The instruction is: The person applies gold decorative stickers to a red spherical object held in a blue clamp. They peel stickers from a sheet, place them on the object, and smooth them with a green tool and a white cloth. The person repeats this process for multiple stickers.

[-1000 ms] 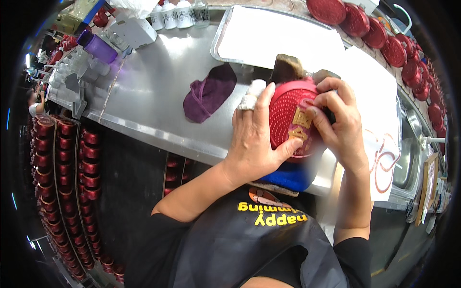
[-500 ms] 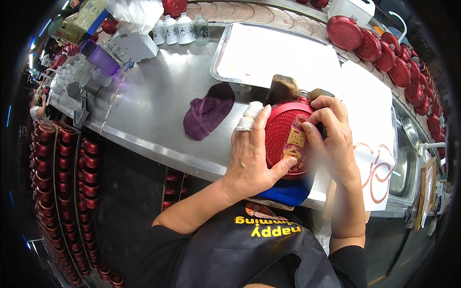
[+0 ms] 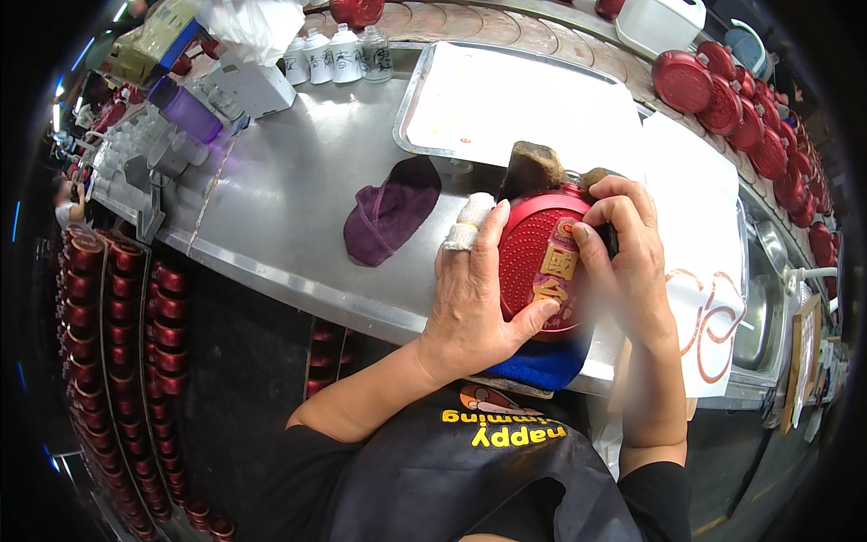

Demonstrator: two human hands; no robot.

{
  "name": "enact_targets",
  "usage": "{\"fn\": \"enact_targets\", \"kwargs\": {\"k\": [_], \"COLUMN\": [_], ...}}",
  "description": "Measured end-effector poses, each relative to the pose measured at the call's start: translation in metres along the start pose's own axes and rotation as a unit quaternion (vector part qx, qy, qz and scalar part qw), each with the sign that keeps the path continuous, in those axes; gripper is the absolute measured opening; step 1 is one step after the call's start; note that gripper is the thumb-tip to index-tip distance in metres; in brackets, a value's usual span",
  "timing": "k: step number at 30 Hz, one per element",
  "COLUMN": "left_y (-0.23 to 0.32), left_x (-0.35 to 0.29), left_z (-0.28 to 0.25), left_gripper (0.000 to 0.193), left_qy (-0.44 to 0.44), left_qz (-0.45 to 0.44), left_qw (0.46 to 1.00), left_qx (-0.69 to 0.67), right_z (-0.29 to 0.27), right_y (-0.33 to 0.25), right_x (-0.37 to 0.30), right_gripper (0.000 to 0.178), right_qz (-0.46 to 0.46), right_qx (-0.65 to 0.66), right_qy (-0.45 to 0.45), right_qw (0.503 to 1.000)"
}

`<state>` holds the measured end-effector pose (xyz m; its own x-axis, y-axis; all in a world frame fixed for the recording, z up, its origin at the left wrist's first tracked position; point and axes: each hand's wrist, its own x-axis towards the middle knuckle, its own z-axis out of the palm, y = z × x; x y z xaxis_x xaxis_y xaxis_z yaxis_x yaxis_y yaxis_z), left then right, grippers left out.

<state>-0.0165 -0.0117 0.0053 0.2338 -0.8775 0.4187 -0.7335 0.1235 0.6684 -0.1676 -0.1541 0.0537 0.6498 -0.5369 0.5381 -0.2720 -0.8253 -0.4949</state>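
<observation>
A round red flask (image 3: 519, 262) sits right in front of the worker, at the near edge of the steel bench (image 3: 289, 163), its neck pointing away from the body. The left hand (image 3: 470, 303) holds it from the side, fingers along the left rim and thumb spread across to the lower face; a white wrap (image 3: 470, 221) covers part of one finger. The right hand (image 3: 632, 239) is bent narrow, thumb and finger drawn in at the top of the gold label (image 3: 560, 263) that runs down the flask. Whether those fingertips pinch a scrap or simply press, I can't fairly tell from here, as they hide the spot.

A dark block (image 3: 535, 170) stands just behind the flask, and a blue cloth (image 3: 542, 366) shows below it, near the black apron (image 3: 433, 488). To the left, a purple cloth (image 3: 390, 217) lies crumpled on the metal. Beyond that is a tray (image 3: 404, 108) lined with a white sheet (image 3: 515, 99), then a row of small bottles (image 3: 345, 56), a white box (image 3: 257, 88) and a purple bottle (image 3: 187, 110).

More red flasks (image 3: 682, 81) line the ledge at the far right, past a white jug (image 3: 664, 27). Near the sink (image 3: 763, 316), a paper (image 3: 713, 384) carries red loops. Down on the left, racks (image 3: 86, 334) hold rows of dark red pieces.
</observation>
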Motion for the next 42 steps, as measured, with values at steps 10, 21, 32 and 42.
{"fn": "enact_targets", "kwargs": {"k": [10, 21, 32, 42], "left_y": [-0.006, -0.005, 0.001, 0.001], "left_x": [0.015, 0.067, 0.068, 0.069], "left_z": [-0.016, -0.007, -0.011, -0.011], "left_gripper": [0.075, 0.052, 0.050, 0.058], "left_qy": [0.060, 0.002, -0.019, -0.048], "left_qz": [0.156, -0.004, -0.032, -0.050], "left_qw": [0.985, 0.998, 0.998, 0.996], "left_qx": [0.042, 0.055, 0.056, 0.064], "right_z": [-0.035, -0.030, -0.029, -0.030], "right_y": [0.010, 0.013, 0.016, 0.017], "right_x": [-0.008, -0.038, -0.043, -0.043], "right_gripper": [0.044, 0.049, 0.058, 0.055], "right_qz": [-0.024, -0.005, 0.018, 0.017], "right_qx": [-0.060, -0.082, -0.040, -0.042], "right_qy": [0.034, -0.013, -0.007, -0.008], "right_qw": [0.997, 0.997, 0.999, 0.999]}}
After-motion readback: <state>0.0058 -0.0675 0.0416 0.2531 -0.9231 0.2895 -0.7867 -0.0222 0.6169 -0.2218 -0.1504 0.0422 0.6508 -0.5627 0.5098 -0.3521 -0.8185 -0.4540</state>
